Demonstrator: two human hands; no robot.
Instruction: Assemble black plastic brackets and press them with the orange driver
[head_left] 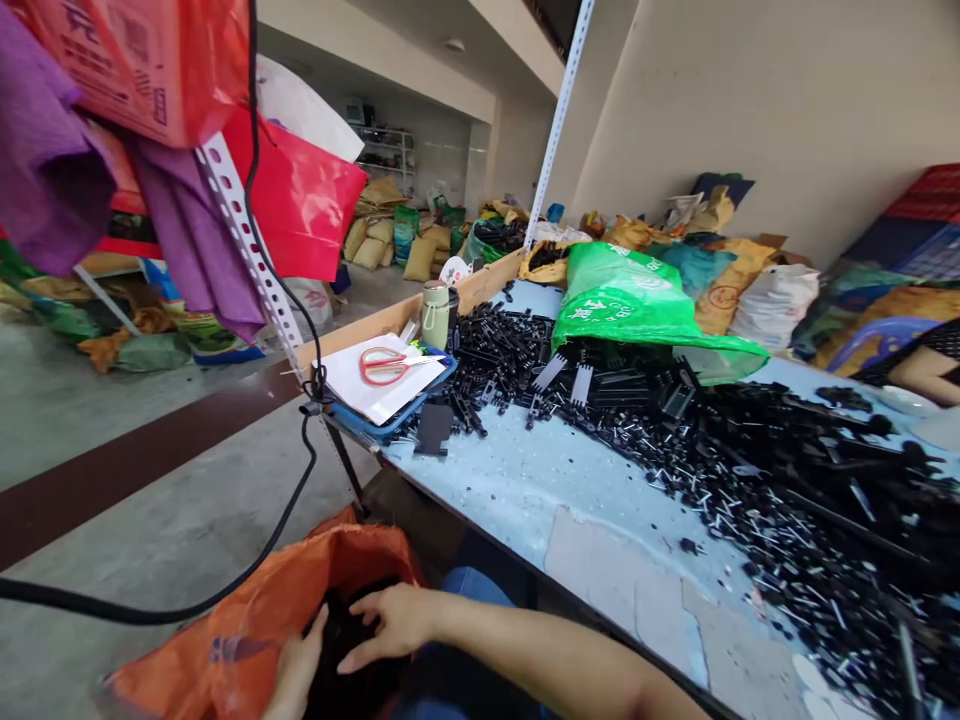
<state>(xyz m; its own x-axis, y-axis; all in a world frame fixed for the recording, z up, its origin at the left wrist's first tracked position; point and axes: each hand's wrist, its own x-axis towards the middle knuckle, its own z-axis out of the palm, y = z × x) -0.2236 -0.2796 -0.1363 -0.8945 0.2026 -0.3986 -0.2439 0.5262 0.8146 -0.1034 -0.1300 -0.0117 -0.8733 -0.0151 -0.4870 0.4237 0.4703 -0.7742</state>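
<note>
Both hands are down at the mouth of an orange woven sack (255, 590) on the floor beside the table. My right hand (397, 622) reaches over the sack's dark contents with its fingers spread and nothing seen in them. On the sack's near left side is my left hand (298, 665), its thumb side up and apart from the right hand. The left fingers are mostly hidden, so what they touch is unclear. Black stuff (345, 660) fills the shadowed inside of the sack, too dark to make out.
The blue table (487, 480) bears heaps of black plastic parts (495, 350), metal pins (720, 510) and a green bag (622, 295). Red-handled scissors (384, 366) lie on white paper near a green flask (435, 315). A black cable (277, 540) hangs at left; a person's arm (926, 375) shows far right.
</note>
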